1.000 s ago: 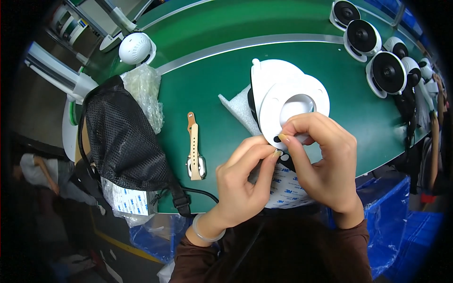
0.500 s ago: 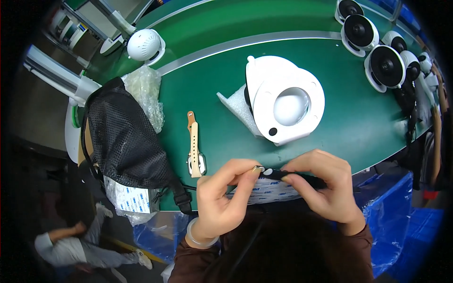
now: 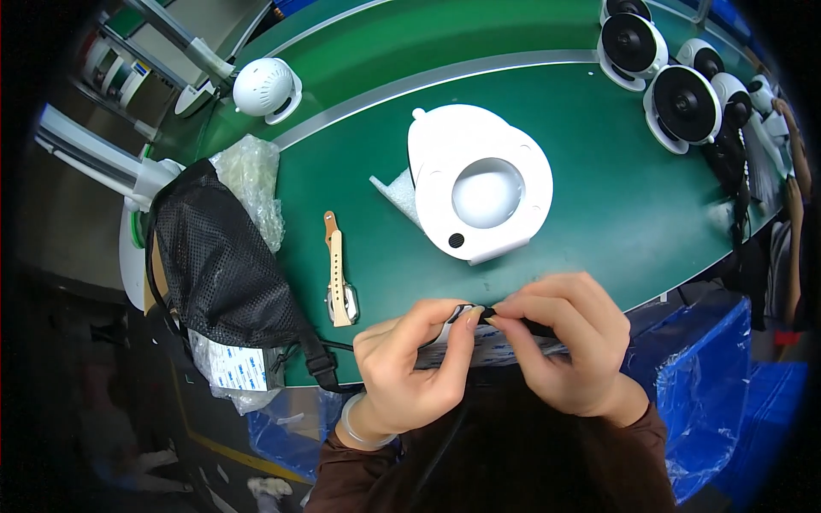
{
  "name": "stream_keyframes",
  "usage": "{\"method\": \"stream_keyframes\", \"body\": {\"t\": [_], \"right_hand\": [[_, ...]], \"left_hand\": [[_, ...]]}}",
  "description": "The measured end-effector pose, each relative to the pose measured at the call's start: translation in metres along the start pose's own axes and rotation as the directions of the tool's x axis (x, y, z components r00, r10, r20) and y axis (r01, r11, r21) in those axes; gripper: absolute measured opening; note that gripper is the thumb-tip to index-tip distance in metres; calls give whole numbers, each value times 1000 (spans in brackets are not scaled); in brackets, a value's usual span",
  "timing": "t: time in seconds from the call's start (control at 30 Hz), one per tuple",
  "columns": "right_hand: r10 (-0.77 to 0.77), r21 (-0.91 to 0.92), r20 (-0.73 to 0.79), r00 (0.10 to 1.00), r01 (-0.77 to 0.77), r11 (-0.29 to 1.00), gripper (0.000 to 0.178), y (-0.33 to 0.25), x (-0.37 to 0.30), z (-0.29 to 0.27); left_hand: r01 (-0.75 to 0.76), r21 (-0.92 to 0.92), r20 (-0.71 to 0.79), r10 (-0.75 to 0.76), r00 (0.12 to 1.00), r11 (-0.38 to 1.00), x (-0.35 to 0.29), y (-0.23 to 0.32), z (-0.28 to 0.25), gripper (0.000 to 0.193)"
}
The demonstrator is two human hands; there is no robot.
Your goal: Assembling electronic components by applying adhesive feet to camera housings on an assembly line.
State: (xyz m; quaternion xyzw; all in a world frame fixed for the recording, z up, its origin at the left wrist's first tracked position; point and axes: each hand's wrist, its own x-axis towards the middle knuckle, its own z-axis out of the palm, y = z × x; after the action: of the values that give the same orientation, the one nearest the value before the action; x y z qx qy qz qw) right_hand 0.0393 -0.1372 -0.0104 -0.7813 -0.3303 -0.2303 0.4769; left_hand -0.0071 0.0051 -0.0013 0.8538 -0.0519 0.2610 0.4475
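Both hands meet near the table's front edge over a black strip [image 3: 537,328] whose underside shows a white backing [image 3: 500,352] with blue print. My left hand [image 3: 410,368] is closed, thumb and forefinger pinching the strip's left part. Fingertips of my right hand [image 3: 569,346] pinch a small black piece [image 3: 489,314] beside the left thumb; whether it is loose from the strip is hidden by the fingers. Beyond them lies a white camera-like device [image 3: 440,162] with a round opening in its base. One black round pad [image 3: 456,240] sits on that base, and white foam [image 3: 398,195] pokes out beneath.
A wristwatch [image 3: 339,278] with a tan strap lies left of the hands. Farther left are a black mesh bag [image 3: 227,248] and bubble wrap [image 3: 255,175]. Another white device [image 3: 267,88] stands at the back left; several with black fronts [image 3: 684,104] stand at the right.
My hands have drawn closer together, and the right fingertips now pinch next to the left thumb. The white dot seen on the strip earlier is covered. The view has shifted slightly.
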Motion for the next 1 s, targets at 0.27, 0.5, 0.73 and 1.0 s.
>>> {"method": "stream_keyframes", "body": {"t": [0.27, 0.5, 0.73, 1.0], "right_hand": [[29, 5, -67, 997, -28, 1000, 21, -2, -6, 3], [52, 44, 21, 998, -52, 998, 19, 0, 2, -1], [30, 6, 37, 999, -31, 1000, 18, 1, 4, -1], [-29, 89, 51, 998, 24, 996, 17, -6, 10, -19]], "left_hand": [[5, 9, -7, -5, 1000, 1000, 0, -1, 2, 9], [-24, 30, -27, 25, 999, 999, -1, -3, 3, 10], [-21, 38, -29, 22, 999, 999, 0, -4, 4, 10], [42, -9, -54, -42, 998, 999, 4, -11, 2, 9]]}}
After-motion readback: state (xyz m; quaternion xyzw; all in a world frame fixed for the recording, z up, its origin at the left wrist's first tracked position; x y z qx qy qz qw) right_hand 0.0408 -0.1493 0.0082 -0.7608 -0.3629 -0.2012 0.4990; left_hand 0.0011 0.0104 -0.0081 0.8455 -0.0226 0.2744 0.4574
